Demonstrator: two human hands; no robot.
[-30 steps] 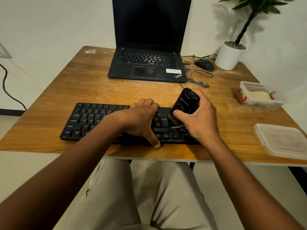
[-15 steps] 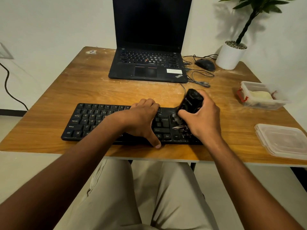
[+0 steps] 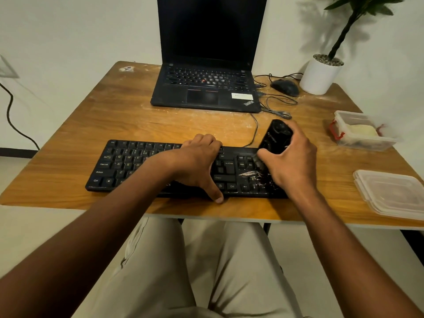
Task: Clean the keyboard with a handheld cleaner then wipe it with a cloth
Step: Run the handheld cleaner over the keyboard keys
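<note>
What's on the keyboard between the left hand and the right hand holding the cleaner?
In the head view, only keyboard keys show between the left hand and the right hand gripping the cleaner: the Enter and Shift column, with whitish debris.

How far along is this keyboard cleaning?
Midway through the first step. The right hand grips the handheld cleaner at the keyboard's right end, where pale debris remains; the left hand steadies the keys. The cloth wipe is left, and no cloth is clearly in view.

The laptop (image 3: 206, 88) palm rest reads "ThinkPad"; keyboard (image 3: 137, 166) keys read "Ctrl", "Shift", "Caps Lock".
</note>
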